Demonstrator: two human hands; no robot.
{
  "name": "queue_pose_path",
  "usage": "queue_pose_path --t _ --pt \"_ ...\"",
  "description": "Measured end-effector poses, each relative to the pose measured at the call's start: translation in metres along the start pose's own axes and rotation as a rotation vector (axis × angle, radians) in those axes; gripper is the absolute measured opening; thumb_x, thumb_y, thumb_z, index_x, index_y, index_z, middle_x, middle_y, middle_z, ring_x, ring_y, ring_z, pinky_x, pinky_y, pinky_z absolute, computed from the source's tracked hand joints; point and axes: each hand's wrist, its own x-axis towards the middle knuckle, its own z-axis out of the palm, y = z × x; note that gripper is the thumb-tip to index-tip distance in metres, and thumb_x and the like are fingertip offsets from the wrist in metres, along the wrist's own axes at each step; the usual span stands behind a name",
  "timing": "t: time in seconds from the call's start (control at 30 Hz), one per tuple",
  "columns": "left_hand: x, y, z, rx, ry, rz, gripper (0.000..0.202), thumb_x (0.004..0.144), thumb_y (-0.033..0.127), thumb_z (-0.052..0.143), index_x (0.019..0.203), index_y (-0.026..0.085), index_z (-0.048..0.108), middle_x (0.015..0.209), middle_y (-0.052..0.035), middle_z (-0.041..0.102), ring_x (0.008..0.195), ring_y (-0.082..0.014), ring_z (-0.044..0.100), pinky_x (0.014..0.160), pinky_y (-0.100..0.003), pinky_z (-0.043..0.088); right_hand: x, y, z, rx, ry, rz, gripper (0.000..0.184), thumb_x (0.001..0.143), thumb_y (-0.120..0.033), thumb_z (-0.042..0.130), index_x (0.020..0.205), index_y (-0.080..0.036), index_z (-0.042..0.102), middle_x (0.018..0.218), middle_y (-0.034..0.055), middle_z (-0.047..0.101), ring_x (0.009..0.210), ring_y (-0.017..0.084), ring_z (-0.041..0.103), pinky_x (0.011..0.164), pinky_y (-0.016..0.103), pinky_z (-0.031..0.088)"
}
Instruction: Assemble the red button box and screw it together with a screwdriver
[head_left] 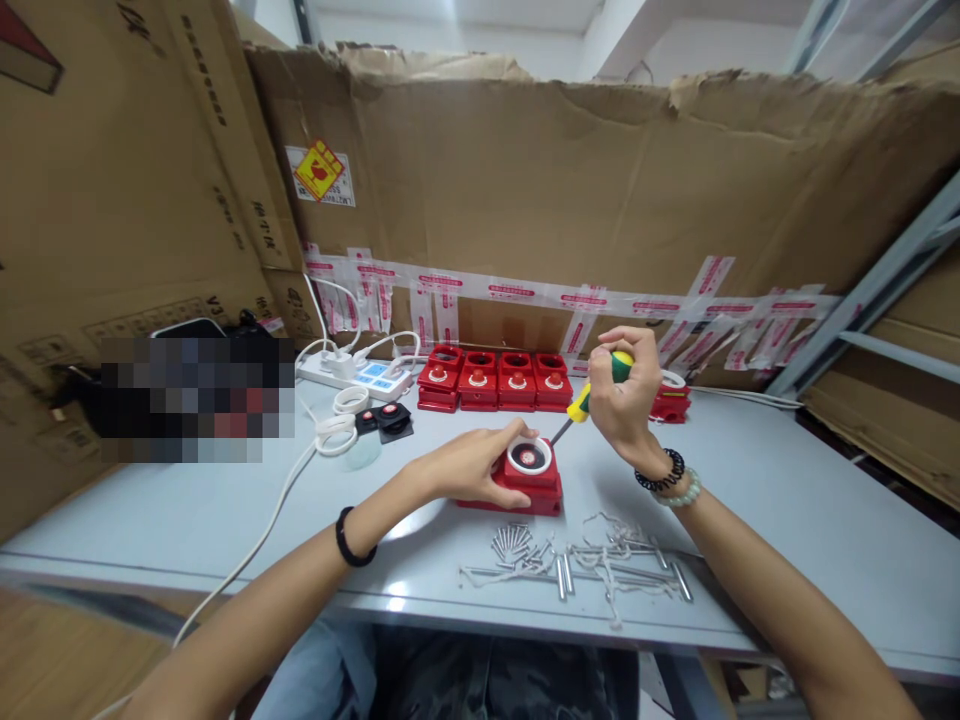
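The box (pixel 544 497) lies on the tabletop (pixel 795 500) just below the centre of the frame, its white ring (pixel 529 474) facing up. Your left hand (pixel 476 465) pinches the box between thumb and fingers; your right hand's grip (pixel 624 395) is closed around the handle of the screwdriver (pixel 579 406), whose shaft slants down to the right side of the ring. Whether the tip touches the ring or the box cannot be told. Caution: if the tip slips under load, it may skid across the ring, mark the black disc (pixel 529 456) inside it, or strike your left fingers, which rest just beside the ring. The slanted shaft would be the likely cause. If the left grip is too light, the box may turn or slide on the smooth tabletop. Excess side force may chip the ring. Keep your right forearm clear of the string (pixel 611 590), lower right of centre; it lies tangled among the rods (pixel 564 577), and dragging it could scatter the loose screws (pixel 512 540) nearby.
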Motion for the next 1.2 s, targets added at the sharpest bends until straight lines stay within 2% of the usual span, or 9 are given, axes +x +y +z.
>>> queue_pose_path --t 0.13,0.47,0.77,0.87,1.2 --pt "0.000 0.001 0.000 -0.002 -0.002 -0.015 0.066 0.068 0.046 0.071 0.122 0.024 0.039 0.120 -0.0072 0.061 0.097 -0.0278 0.063 0.079 -0.033 0.047 -0.001 0.004 0.000 0.014 0.010 0.022 0.011 0.083 -0.017 0.048 0.092 -0.022 0.047 0.070 -0.0037 0.050 0.057 0.011 0.053 0.051 0.026 0.045" --pt "0.000 0.000 0.000 -0.020 0.006 -0.018 0.065 0.067 0.047 0.070 0.121 0.024 0.042 0.121 -0.0077 0.060 0.098 -0.0278 0.062 0.078 -0.033 0.045 -0.001 0.003 0.002 0.067 0.024 0.057 0.011 0.083 -0.017 0.048 0.092 -0.023 0.046 0.072 -0.0040 0.049 0.057 0.011 0.052 0.052 0.026 0.045" --pt "0.000 0.002 0.000 -0.010 0.004 -0.028 0.066 0.067 0.046 0.071 0.122 0.024 0.041 0.119 -0.0072 0.061 0.097 -0.0281 0.062 0.078 -0.033 0.046 0.000 -0.003 0.002 -0.039 0.015 0.000 0.008 0.083 -0.018 0.047 0.090 -0.022 0.046 0.070 -0.0036 0.049 0.056 0.011 0.050 0.055 0.027 0.044" --pt "0.000 0.002 0.000 -0.002 0.003 -0.015 0.065 0.068 0.045 0.071 0.121 0.023 0.041 0.124 -0.0075 0.059 0.100 -0.0284 0.062 0.079 -0.034 0.046 0.002 -0.006 0.002 -0.086 0.010 -0.026 0.008 0.083 -0.016 0.046 0.088 -0.022 0.048 0.070 -0.0030 0.051 0.059 0.011 0.052 0.059 0.027 0.044" --pt "0.000 0.002 -0.001 -0.015 -0.008 -0.014 0.064 0.068 0.046 0.070 0.121 0.024 0.040 0.128 -0.0089 0.057 0.103 -0.0286 0.061 0.082 -0.034 0.046 0.005 -0.003 0.004 -0.153 0.015 -0.009 0.009 0.084 -0.015 0.044 0.089 -0.021 0.050 0.071 -0.0018 0.053 0.063 0.013 0.053 0.063 0.028 0.044"
